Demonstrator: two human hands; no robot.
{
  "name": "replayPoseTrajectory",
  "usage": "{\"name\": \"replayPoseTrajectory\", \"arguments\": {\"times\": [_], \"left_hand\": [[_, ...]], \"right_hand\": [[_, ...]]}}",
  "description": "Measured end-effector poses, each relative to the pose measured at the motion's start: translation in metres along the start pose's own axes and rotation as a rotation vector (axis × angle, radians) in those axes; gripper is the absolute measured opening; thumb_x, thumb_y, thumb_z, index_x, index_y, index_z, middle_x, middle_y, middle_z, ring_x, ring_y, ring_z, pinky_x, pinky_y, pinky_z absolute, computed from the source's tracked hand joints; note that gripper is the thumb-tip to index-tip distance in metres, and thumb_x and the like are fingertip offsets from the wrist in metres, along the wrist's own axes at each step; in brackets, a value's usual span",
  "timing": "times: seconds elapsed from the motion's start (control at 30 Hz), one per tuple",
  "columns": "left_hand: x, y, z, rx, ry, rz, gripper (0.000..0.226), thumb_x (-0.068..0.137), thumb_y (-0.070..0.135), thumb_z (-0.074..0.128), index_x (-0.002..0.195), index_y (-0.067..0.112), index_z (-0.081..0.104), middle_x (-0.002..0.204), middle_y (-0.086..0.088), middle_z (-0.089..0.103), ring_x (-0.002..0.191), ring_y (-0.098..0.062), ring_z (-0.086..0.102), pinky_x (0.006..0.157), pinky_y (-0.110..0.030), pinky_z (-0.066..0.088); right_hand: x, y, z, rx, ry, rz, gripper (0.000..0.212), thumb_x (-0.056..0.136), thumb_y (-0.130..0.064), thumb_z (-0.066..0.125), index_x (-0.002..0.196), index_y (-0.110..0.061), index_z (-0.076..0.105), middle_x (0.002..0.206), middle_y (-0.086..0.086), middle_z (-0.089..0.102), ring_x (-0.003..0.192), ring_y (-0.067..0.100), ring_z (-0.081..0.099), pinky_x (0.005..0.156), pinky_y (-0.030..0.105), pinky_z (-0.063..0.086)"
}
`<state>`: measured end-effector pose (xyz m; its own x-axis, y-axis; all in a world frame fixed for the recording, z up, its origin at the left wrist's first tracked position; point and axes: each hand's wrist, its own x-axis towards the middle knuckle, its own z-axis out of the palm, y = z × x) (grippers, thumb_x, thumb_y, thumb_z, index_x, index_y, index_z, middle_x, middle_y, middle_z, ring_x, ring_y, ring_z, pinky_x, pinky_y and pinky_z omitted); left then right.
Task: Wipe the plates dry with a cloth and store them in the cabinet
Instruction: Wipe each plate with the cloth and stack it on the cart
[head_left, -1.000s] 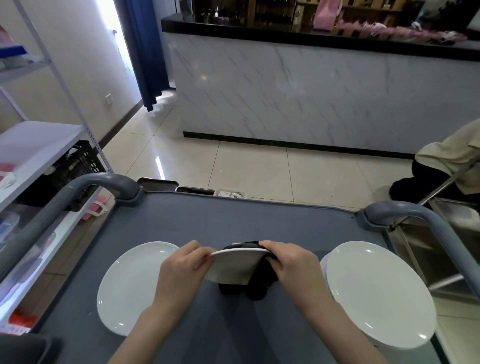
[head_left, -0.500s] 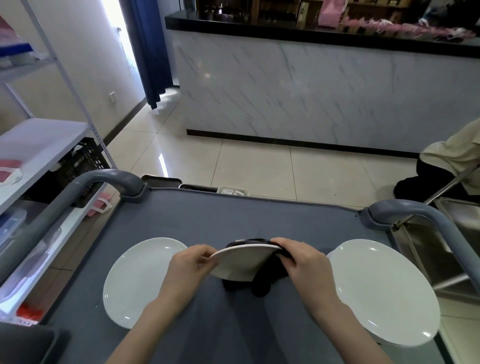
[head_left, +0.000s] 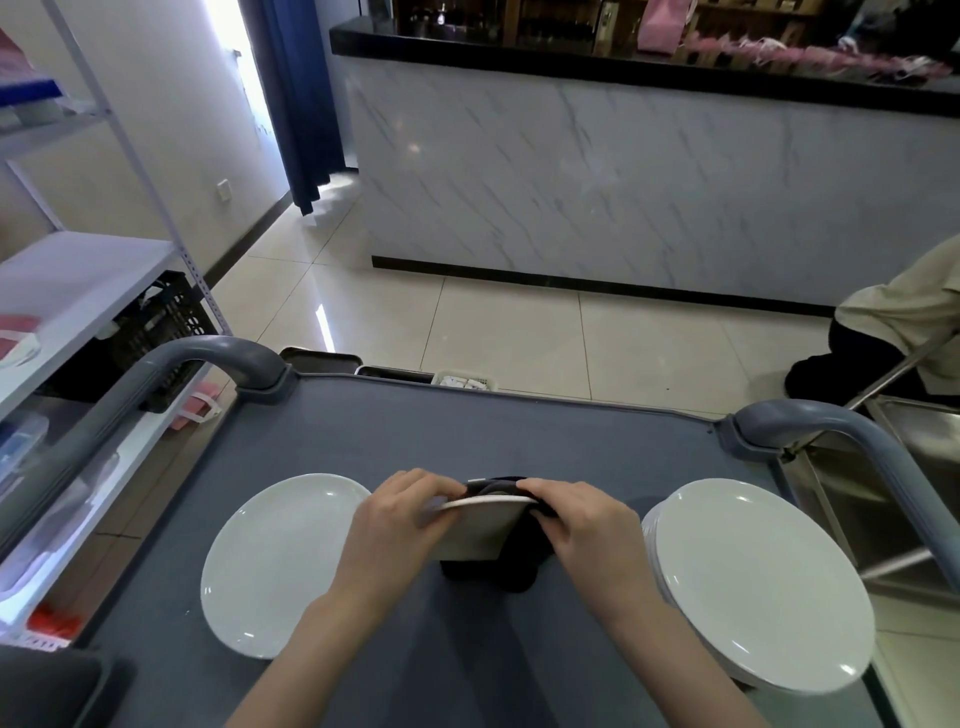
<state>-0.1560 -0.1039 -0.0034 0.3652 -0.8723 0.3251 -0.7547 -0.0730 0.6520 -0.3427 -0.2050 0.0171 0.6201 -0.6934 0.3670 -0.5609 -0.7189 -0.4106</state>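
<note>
I hold a small white plate (head_left: 475, 530) tilted on edge over the middle of the grey cart top (head_left: 467, 431). My left hand (head_left: 400, 525) grips its left rim. My right hand (head_left: 576, 525) grips the right rim together with a black cloth (head_left: 514, 566), which hangs behind and below the plate. A single white plate (head_left: 275, 561) lies flat at the left. A stack of white plates (head_left: 753, 577) sits at the right.
Grey cart handles rise at the far left (head_left: 208, 358) and far right (head_left: 810, 421) corners. A white shelf rack (head_left: 78, 280) stands to the left, a steel unit (head_left: 914, 467) to the right. A seated person (head_left: 904, 322) is at the far right; a marble counter (head_left: 623, 182) lies ahead.
The plate has tipped steeper onto its edge, and my hands have drawn closer together on its rim. The camera view has shifted slightly.
</note>
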Motion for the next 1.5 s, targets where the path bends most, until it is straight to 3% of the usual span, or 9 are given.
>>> {"name": "replayPoseTrajectory", "arguments": {"times": [0.1,0.2,0.43,0.73,1.07,1.2,1.33,1.43,1.5], "left_hand": [[-0.008,-0.016,-0.007,-0.029,-0.112,-0.185,0.011,0.087,0.011,0.071,0.09,0.021,0.074,0.083,0.01,0.069,0.079,-0.013,0.063,0.074,-0.031,0.049],[-0.007,-0.009,-0.01,0.073,-0.072,-0.053,0.008,0.089,0.014,0.071,0.089,0.02,0.076,0.079,0.007,0.068,0.07,-0.017,0.062,0.064,-0.032,0.049],[0.014,0.03,0.0,0.153,0.055,0.281,0.005,0.079,0.012,0.075,0.081,0.016,0.076,0.07,0.004,0.065,0.063,-0.022,0.06,0.05,-0.031,0.049],[-0.001,-0.017,-0.008,0.005,-0.119,-0.136,0.008,0.086,0.013,0.073,0.087,0.021,0.074,0.079,0.008,0.068,0.077,-0.014,0.062,0.071,-0.029,0.046],[0.01,0.03,0.006,0.137,0.091,0.233,0.009,0.074,0.014,0.083,0.075,0.018,0.075,0.067,0.004,0.063,0.062,-0.022,0.057,0.047,-0.036,0.048],[-0.008,0.013,0.0,0.069,0.176,0.056,0.016,0.072,0.023,0.084,0.085,0.019,0.075,0.076,0.006,0.062,0.072,-0.015,0.055,0.065,-0.026,0.045],[-0.041,0.004,-0.005,-0.171,0.171,-0.432,0.027,0.076,0.032,0.081,0.1,0.034,0.068,0.069,0.008,0.062,0.073,-0.006,0.059,0.067,-0.01,0.042],[-0.05,0.01,0.0,-0.318,0.044,-0.606,0.019,0.08,0.051,0.07,0.098,0.045,0.065,0.083,0.024,0.069,0.081,0.003,0.066,0.073,-0.017,0.049],[-0.044,0.018,0.001,-0.562,-0.008,-0.735,0.028,0.076,0.062,0.067,0.093,0.04,0.07,0.088,0.013,0.073,0.088,-0.007,0.071,0.079,-0.036,0.058]], "right_hand": [[-0.003,0.01,-0.006,0.038,-0.043,0.084,0.034,0.075,-0.001,0.075,0.104,-0.018,0.074,0.097,-0.005,0.074,0.086,0.021,0.07,0.07,0.037,0.056],[-0.002,0.017,-0.011,0.035,-0.114,0.096,0.032,0.079,-0.003,0.072,0.107,-0.018,0.072,0.1,-0.005,0.074,0.09,0.021,0.069,0.076,0.038,0.054],[0.004,-0.013,-0.001,-0.065,-0.015,-0.05,0.042,0.058,-0.002,0.086,0.092,-0.024,0.075,0.074,-0.009,0.072,0.058,0.02,0.065,0.044,0.026,0.05],[-0.001,0.007,-0.002,-0.014,-0.003,0.055,0.037,0.066,0.0,0.081,0.096,-0.019,0.075,0.083,-0.005,0.074,0.07,0.021,0.07,0.056,0.034,0.056],[-0.002,-0.016,0.009,-0.093,0.067,-0.049,0.041,0.055,0.0,0.085,0.09,-0.021,0.075,0.074,-0.008,0.072,0.058,0.019,0.065,0.044,0.024,0.048],[-0.013,-0.015,0.006,-0.047,0.053,-0.04,0.043,0.057,-0.002,0.087,0.094,-0.02,0.076,0.083,-0.009,0.073,0.068,0.016,0.068,0.051,0.022,0.052],[-0.026,-0.013,0.003,0.027,0.052,-0.001,0.039,0.065,-0.002,0.084,0.099,-0.018,0.075,0.091,-0.006,0.074,0.077,0.016,0.071,0.059,0.027,0.056],[-0.032,-0.013,0.002,0.062,0.062,-0.017,0.038,0.068,-0.002,0.084,0.101,-0.017,0.075,0.093,-0.006,0.075,0.08,0.013,0.071,0.063,0.026,0.056],[-0.036,-0.012,0.0,0.112,0.062,-0.051,0.037,0.069,-0.002,0.083,0.103,-0.017,0.075,0.097,-0.007,0.075,0.082,0.012,0.071,0.067,0.027,0.055]]}}
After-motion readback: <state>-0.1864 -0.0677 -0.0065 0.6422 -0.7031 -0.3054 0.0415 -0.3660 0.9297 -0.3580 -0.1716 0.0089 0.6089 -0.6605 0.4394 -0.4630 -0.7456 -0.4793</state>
